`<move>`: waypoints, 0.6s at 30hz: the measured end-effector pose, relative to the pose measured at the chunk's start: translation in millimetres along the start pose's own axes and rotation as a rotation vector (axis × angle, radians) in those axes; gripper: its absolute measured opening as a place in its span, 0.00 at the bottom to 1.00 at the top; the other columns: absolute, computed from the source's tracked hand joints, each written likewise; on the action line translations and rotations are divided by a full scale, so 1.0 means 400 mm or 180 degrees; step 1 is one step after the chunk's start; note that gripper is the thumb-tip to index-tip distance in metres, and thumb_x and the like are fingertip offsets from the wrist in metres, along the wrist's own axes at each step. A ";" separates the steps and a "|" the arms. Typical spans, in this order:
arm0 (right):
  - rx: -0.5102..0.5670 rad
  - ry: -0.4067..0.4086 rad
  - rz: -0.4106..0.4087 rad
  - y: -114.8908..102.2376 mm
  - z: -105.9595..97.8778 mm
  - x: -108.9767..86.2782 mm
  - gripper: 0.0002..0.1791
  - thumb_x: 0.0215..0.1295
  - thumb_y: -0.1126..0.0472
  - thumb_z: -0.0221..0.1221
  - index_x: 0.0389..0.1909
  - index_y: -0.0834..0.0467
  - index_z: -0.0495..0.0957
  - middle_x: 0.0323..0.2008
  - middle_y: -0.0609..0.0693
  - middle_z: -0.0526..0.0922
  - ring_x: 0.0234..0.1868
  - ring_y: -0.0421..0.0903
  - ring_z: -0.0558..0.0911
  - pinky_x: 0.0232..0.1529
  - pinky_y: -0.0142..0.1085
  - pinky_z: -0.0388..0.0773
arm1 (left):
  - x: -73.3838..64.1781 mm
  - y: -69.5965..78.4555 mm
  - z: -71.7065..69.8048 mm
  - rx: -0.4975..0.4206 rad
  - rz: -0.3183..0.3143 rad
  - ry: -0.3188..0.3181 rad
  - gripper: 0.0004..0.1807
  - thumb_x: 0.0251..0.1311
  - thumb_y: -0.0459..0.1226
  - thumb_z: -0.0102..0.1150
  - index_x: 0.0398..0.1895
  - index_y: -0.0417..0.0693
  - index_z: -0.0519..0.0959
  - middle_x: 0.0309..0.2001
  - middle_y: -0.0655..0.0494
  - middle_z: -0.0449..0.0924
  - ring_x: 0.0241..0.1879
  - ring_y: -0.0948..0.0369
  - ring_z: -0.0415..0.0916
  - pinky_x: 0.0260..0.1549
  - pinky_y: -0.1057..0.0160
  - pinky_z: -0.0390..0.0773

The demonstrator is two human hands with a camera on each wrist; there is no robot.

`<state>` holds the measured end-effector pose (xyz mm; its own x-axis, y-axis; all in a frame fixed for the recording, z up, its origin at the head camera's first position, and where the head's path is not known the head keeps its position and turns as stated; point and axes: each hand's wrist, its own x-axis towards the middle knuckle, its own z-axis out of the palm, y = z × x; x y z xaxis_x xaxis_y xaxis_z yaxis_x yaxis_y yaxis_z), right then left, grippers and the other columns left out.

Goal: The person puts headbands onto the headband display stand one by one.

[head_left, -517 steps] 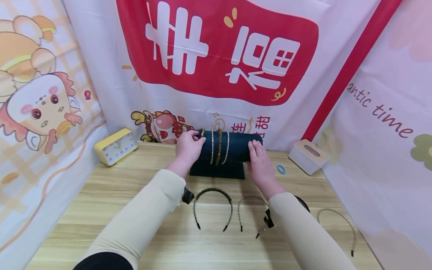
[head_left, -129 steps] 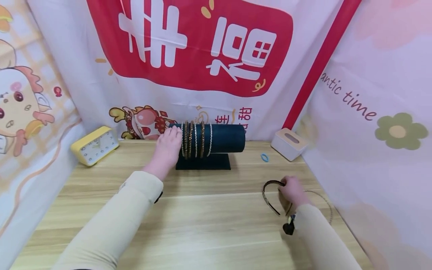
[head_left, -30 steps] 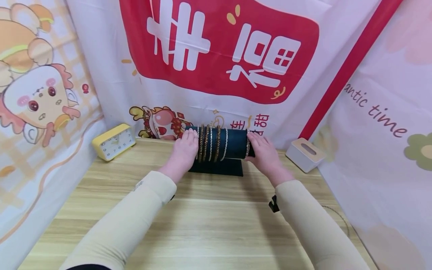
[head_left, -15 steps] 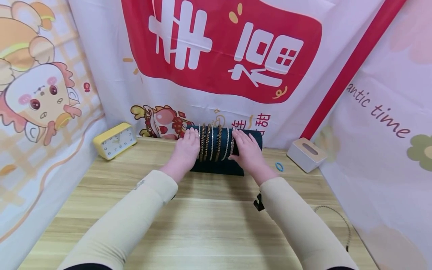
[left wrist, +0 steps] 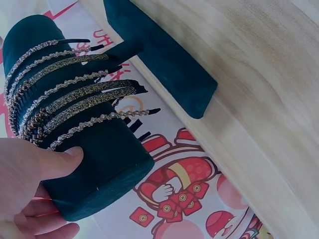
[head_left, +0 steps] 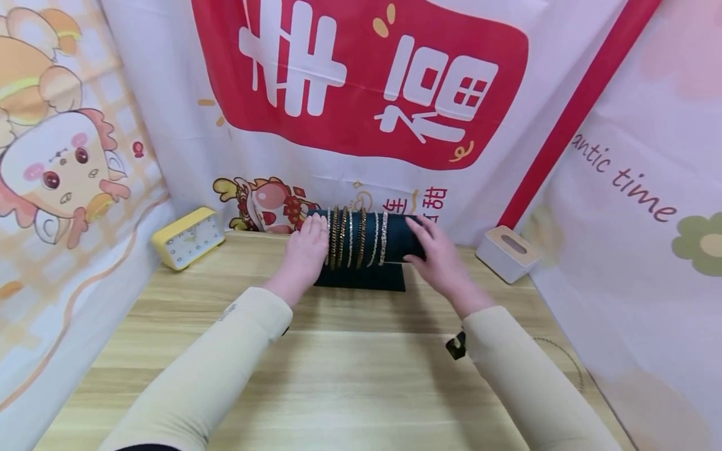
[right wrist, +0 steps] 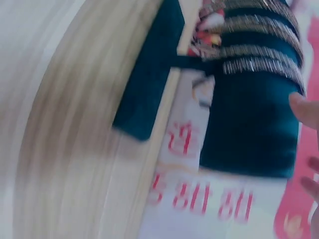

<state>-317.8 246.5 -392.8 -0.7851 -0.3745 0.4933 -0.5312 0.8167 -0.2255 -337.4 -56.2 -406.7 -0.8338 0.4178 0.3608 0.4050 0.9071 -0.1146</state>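
A dark teal velvet headband stand (head_left: 399,241) stands at the back of the table, its padded roll carrying several gold and silver headbands (head_left: 361,241). My left hand (head_left: 307,247) grips the roll's left end; in the left wrist view, the thumb lies on one side and fingers (left wrist: 47,224) curl round the other. The rightmost headband, a glittering silver one (head_left: 384,238), sits beside a braided silver headband (head_left: 375,241). Near the roll's right end is my right hand (head_left: 442,260), thumb and fingers spread apart with no headband between them. The right wrist view is blurred.
On the wooden table (head_left: 338,388), a thin headband (head_left: 575,363) lies at the far right, partly behind my right sleeve. A yellow clock (head_left: 188,238) stands back left, a white tissue box (head_left: 507,254) back right. Printed cloth (head_left: 361,138) hangs close behind the stand.
Over the last second my right hand slid the glittering headband leftward along the roll, let go and drew back right. Earlier, fewer headbands were on the roll and several lay on the table.
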 end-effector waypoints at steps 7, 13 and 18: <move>-0.0196 -0.0338 0.0794 0.245 -0.135 -0.200 0.26 0.58 0.72 0.64 0.60 0.64 0.74 0.60 0.68 0.67 0.53 0.68 0.74 0.49 0.60 0.74 | 0.002 -0.011 0.002 -0.0146 0.0084 -0.0175 0.26 0.71 0.23 0.44 0.71 0.27 0.59 0.70 0.30 0.58 0.69 0.39 0.57 0.63 0.47 0.67; -0.0205 -0.1083 0.1550 0.428 -0.216 -0.432 0.27 0.52 0.71 0.64 0.55 0.74 0.73 0.50 0.77 0.69 0.51 0.73 0.70 0.54 0.65 0.67 | 0.008 0.001 0.002 -0.0412 0.0082 -0.0097 0.26 0.70 0.22 0.45 0.69 0.24 0.59 0.69 0.27 0.58 0.69 0.37 0.55 0.59 0.43 0.70; -0.0066 -0.1376 0.1981 0.492 -0.221 -0.566 0.32 0.49 0.70 0.65 0.57 0.78 0.69 0.48 0.80 0.72 0.48 0.73 0.73 0.51 0.63 0.70 | 0.010 0.009 0.012 -0.0412 0.0055 0.0033 0.28 0.66 0.21 0.50 0.68 0.23 0.60 0.67 0.27 0.60 0.67 0.36 0.57 0.53 0.44 0.76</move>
<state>-216.6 530.7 -474.5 -0.9953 0.0229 -0.0941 0.0535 0.9401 -0.3367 -341.2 -51.0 -410.0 -0.8227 0.4321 0.3695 0.4647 0.8855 -0.0007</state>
